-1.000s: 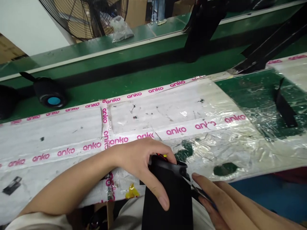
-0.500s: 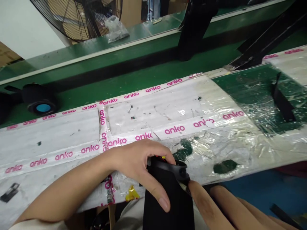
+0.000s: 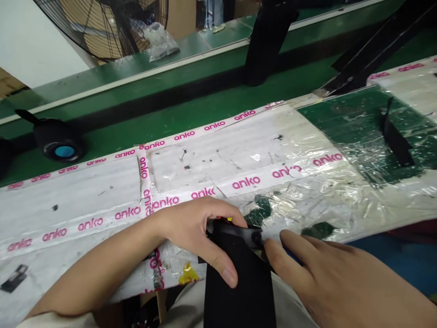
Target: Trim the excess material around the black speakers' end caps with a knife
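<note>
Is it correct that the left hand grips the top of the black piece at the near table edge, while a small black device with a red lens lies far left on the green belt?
Not quite: the lens is blue, not red. The head view shows the left hand gripping the top of the black piece at the near table edge, and the small black device lying far left on the green belt.

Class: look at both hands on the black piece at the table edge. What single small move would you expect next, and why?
Probably the right hand presses its fingertips against the top end of the black piece. The left hand already clamps that end at the table edge, and the right fingertips touch beside it.
</note>
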### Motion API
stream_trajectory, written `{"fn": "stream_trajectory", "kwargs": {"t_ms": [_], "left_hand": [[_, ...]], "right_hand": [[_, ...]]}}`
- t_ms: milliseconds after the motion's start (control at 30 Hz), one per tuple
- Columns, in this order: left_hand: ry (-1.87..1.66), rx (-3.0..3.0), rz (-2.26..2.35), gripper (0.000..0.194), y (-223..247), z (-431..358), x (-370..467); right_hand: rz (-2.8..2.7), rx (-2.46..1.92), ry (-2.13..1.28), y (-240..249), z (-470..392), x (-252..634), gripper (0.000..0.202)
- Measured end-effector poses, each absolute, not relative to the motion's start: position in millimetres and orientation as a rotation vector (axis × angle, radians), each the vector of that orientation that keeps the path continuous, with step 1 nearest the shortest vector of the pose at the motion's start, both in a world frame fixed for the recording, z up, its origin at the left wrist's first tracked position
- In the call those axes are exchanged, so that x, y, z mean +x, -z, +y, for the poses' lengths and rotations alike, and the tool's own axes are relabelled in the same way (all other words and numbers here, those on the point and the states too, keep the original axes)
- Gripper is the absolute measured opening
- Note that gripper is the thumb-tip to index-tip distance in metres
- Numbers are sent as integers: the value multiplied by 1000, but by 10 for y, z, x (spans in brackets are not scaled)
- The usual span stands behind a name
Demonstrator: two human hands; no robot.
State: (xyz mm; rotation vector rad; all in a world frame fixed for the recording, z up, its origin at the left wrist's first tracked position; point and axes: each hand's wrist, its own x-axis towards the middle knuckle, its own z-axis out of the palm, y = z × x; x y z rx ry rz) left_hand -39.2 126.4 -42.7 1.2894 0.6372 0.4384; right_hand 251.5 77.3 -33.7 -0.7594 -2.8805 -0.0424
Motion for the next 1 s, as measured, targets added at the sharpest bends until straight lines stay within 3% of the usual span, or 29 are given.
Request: {"fn": "stream_trajectory", "kwargs": {"t_ms": [333, 1000], "left_hand": [[-424, 1278, 650, 55, 472, 1270, -438], [-436, 1310, 632, 54, 479, 1272, -445]], "right_hand": [[-2772, -889, -143, 430, 668, 2660, 78], [-2763, -947, -256, 406, 627, 2516, 70]]}}
